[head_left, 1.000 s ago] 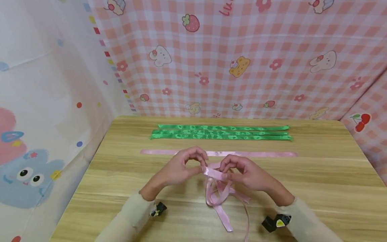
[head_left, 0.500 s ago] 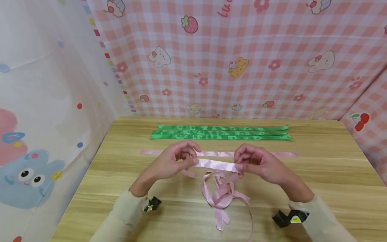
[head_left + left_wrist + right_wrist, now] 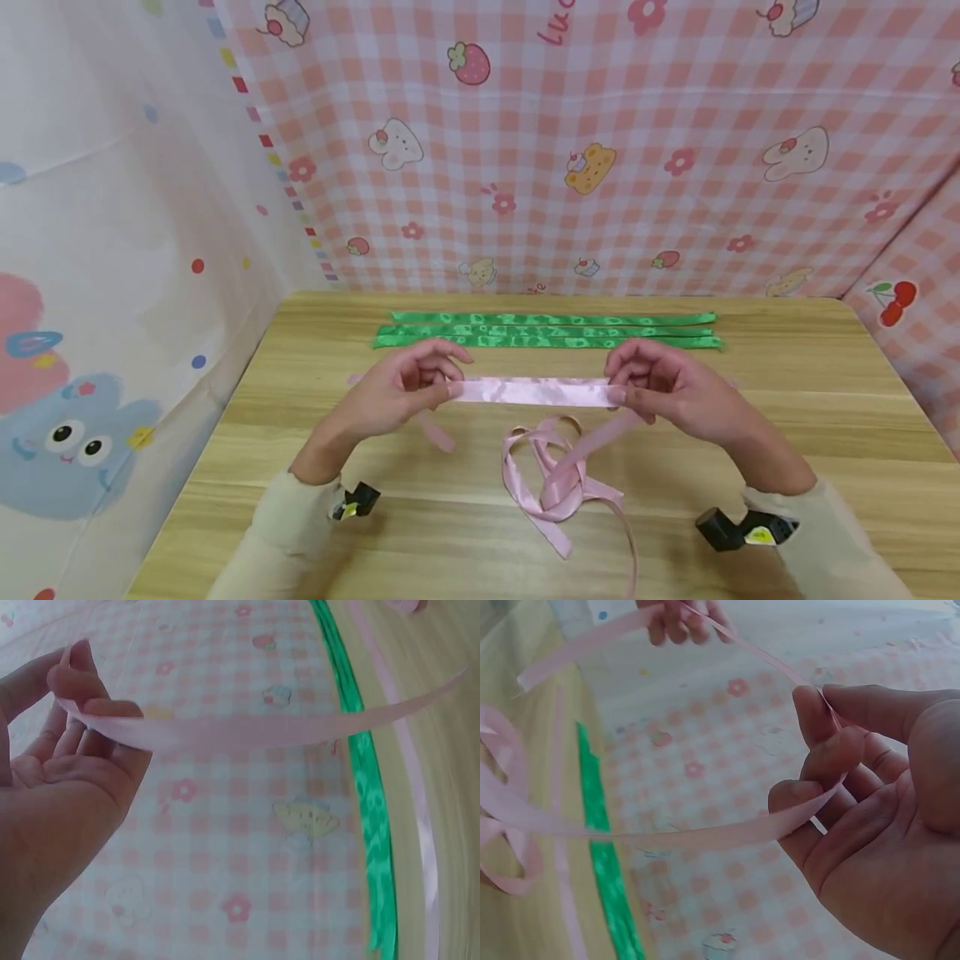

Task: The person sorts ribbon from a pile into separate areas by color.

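My left hand [image 3: 405, 383] and right hand [image 3: 678, 387] pinch a pink satin ribbon [image 3: 536, 392] between thumb and fingers. The stretch between them runs straight and level above the table. A short loose end hangs below the left hand; in the left wrist view that tail [image 3: 247, 733] curves away from the fingers. From the right hand another length [image 3: 720, 836] slopes down to a loose pink ribbon heap [image 3: 562, 483] on the table. Behind the held ribbon lies a flat pink ribbon [image 3: 416, 787], largely covered in the head view.
Several green ribbons [image 3: 555, 331] lie side by side near the back of the wooden table [image 3: 262, 467]. A pink checked cloth [image 3: 645, 100] hangs behind, and a white printed cloth [image 3: 187, 183] hangs at the left. Black wrist cameras [image 3: 746, 529] sit at both sleeves.
Both hands have moved apart and slightly away from me, sliding wider along the ribbon, so the stretch between them is longer and straighter. The heap has loosened on the table.
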Demonstrator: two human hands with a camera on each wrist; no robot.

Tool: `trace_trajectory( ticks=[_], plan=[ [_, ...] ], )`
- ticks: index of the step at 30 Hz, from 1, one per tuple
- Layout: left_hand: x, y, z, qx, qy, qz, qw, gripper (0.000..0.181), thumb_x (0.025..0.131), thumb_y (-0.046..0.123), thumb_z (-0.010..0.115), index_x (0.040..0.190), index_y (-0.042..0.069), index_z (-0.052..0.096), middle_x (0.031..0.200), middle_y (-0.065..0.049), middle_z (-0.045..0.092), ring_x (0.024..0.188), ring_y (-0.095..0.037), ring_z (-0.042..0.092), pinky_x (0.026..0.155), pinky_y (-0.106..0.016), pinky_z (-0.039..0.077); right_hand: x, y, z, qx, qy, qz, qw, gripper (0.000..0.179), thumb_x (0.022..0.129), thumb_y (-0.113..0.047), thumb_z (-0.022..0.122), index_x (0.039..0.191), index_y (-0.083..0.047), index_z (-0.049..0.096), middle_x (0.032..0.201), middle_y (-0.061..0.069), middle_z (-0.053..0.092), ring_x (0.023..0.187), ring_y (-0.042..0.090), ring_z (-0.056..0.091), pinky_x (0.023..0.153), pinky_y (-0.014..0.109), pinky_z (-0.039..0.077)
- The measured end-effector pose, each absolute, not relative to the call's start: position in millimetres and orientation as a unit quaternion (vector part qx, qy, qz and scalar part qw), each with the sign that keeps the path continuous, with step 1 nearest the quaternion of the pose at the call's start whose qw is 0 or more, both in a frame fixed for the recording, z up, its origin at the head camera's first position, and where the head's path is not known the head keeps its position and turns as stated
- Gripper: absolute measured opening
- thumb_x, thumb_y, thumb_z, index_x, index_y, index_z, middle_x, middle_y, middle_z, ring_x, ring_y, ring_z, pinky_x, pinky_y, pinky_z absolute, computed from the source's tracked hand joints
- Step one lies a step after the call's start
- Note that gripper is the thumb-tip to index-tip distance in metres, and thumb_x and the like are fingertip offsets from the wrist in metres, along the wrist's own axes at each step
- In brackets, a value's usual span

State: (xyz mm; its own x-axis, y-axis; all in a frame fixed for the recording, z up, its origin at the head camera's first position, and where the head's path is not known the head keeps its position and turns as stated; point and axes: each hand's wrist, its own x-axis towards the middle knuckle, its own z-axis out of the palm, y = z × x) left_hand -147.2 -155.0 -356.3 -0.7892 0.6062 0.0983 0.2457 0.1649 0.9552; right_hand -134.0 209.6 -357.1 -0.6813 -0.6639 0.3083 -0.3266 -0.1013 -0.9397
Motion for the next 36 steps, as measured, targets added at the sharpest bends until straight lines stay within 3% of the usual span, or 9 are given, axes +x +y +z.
trace_trajectory(
  ticks=[7, 10, 14, 16, 20, 26, 29, 33, 36],
  plan=[
    [-148, -179, -359, 0.235, 0.776, 0.568, 0.140, 0.027, 0.094, 0.008, 0.067, 0.120, 0.008, 0.060, 0.090, -0.010, 0.068, 0.071, -0.014, 0.060, 0.061, -0.024, 0.046, -130, 237, -348, -0.359, 0.677, -0.633, 0.113, 0.029, 0.094, 0.019, 0.048, 0.112, -0.004, 0.054, 0.084, 0.002, 0.066, 0.056, 0.022, 0.039, 0.046, 0.036, 0.032],
    [-149, -188, -362, 0.219, 0.775, 0.573, 0.152, 0.028, 0.095, 0.008, 0.067, 0.121, 0.009, 0.059, 0.092, -0.011, 0.068, 0.074, -0.016, 0.061, 0.063, -0.024, 0.048, -128, 250, -349, -0.350, 0.679, -0.636, 0.111, 0.032, 0.095, 0.019, 0.046, 0.114, -0.004, 0.054, 0.087, 0.002, 0.067, 0.057, 0.021, 0.038, 0.047, 0.036, 0.033],
    [-149, -200, -367, 0.206, 0.756, 0.595, 0.176, 0.030, 0.096, 0.004, 0.062, 0.125, 0.006, 0.056, 0.098, -0.011, 0.066, 0.077, -0.026, 0.068, 0.072, -0.034, 0.058, -125, 266, -357, -0.339, 0.676, -0.645, 0.109, 0.035, 0.094, 0.021, 0.043, 0.117, -0.003, 0.054, 0.091, 0.003, 0.068, 0.066, 0.014, 0.054, 0.049, 0.035, 0.036],
    [-149, -205, -369, 0.198, 0.746, 0.608, 0.186, 0.031, 0.097, 0.002, 0.061, 0.127, 0.004, 0.055, 0.099, -0.011, 0.065, 0.074, -0.033, 0.069, 0.071, -0.043, 0.060, -123, 273, -361, -0.329, 0.683, -0.644, 0.103, 0.036, 0.094, 0.022, 0.044, 0.117, -0.003, 0.055, 0.092, 0.003, 0.069, 0.075, 0.010, 0.060, 0.050, 0.034, 0.039],
    [-150, -214, -374, 0.189, 0.771, 0.586, 0.164, 0.030, 0.096, 0.006, 0.064, 0.125, 0.004, 0.056, 0.096, -0.008, 0.067, 0.077, -0.022, 0.067, 0.069, -0.035, 0.059, -119, 285, -368, -0.309, 0.700, -0.636, 0.098, 0.033, 0.093, 0.022, 0.046, 0.115, -0.002, 0.055, 0.091, 0.004, 0.068, 0.072, 0.009, 0.059, 0.048, 0.035, 0.039],
    [-152, -226, -382, 0.173, 0.778, 0.579, 0.171, 0.031, 0.097, 0.004, 0.061, 0.127, 0.002, 0.054, 0.099, -0.009, 0.066, 0.080, -0.017, 0.062, 0.054, -0.042, 0.057, -117, 302, -379, -0.283, 0.717, -0.629, 0.103, 0.029, 0.095, 0.019, 0.045, 0.112, -0.002, 0.055, 0.090, 0.003, 0.068, 0.057, 0.019, 0.047, 0.040, 0.039, 0.034],
    [-152, -230, -385, 0.166, 0.790, 0.566, 0.168, 0.031, 0.096, 0.005, 0.063, 0.126, 0.004, 0.055, 0.097, -0.009, 0.067, 0.080, -0.016, 0.063, 0.058, -0.034, 0.057, -115, 310, -385, -0.272, 0.722, -0.627, 0.105, 0.028, 0.096, 0.018, 0.045, 0.112, -0.002, 0.055, 0.090, 0.003, 0.068, 0.058, 0.020, 0.046, 0.041, 0.038, 0.034],
    [-155, -235, -390, 0.156, 0.811, 0.541, 0.157, 0.029, 0.094, 0.007, 0.067, 0.122, 0.005, 0.058, 0.091, -0.008, 0.069, 0.075, -0.014, 0.063, 0.062, -0.024, 0.047, -115, 320, -392, -0.255, 0.732, -0.623, 0.106, 0.026, 0.097, 0.016, 0.045, 0.112, -0.002, 0.055, 0.089, 0.004, 0.068, 0.059, 0.022, 0.042, 0.042, 0.037, 0.030],
    [-157, -239, -393, 0.152, 0.815, 0.537, 0.159, 0.028, 0.094, 0.006, 0.066, 0.121, 0.003, 0.058, 0.090, -0.007, 0.070, 0.075, -0.012, 0.063, 0.061, -0.023, 0.047, -115, 326, -396, -0.239, 0.751, -0.607, 0.104, 0.026, 0.097, 0.014, 0.046, 0.112, -0.004, 0.056, 0.088, 0.002, 0.067, 0.059, 0.021, 0.042, 0.043, 0.038, 0.029]
  ],
)
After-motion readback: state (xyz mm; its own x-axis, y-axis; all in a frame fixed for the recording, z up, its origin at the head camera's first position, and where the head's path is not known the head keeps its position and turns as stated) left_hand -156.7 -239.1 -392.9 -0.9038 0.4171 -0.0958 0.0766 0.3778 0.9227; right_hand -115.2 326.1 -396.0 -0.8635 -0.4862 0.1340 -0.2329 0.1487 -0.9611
